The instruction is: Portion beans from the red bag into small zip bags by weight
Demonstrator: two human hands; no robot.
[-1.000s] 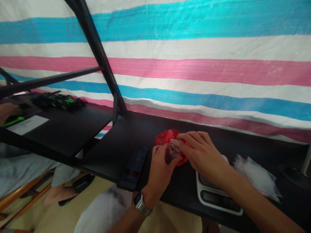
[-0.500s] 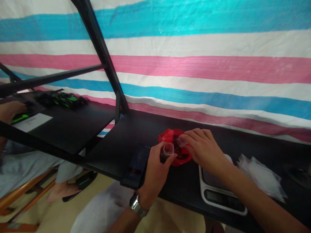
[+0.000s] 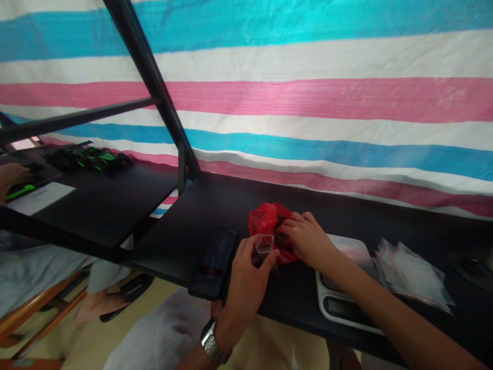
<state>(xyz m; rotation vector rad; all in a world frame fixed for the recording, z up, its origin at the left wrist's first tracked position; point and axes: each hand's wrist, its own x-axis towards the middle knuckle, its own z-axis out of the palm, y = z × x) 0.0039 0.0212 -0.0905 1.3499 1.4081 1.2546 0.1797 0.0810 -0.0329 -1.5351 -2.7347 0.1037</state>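
My left hand (image 3: 248,267) is closed around a small clear plastic bag (image 3: 265,243), its mouth held open and upward between thumb and fingers. Something dark shows inside it. Just behind stands a red plastic bag (image 3: 264,218), its top open and crumpled, with dark contents. My right hand (image 3: 302,234) reaches into the red bag from the right, fingers curled downward. Its fingertips are partly hidden in the bag, so what they hold cannot be made out. My right forearm passes over a white digital scale (image 3: 327,306).
A black phone (image 3: 213,264) lies left of my left hand on the black table (image 3: 169,239). Clear zip bags (image 3: 414,275) are piled right of the scale. Farther left, past a black metal frame (image 3: 162,87), another person's hand (image 3: 13,177) is near black-and-green items (image 3: 96,159).
My right hand has lowered into the red bag, and the small clear plastic piece at its fingers is now out of sight. My left hand has shifted slightly down. The view has moved a little.
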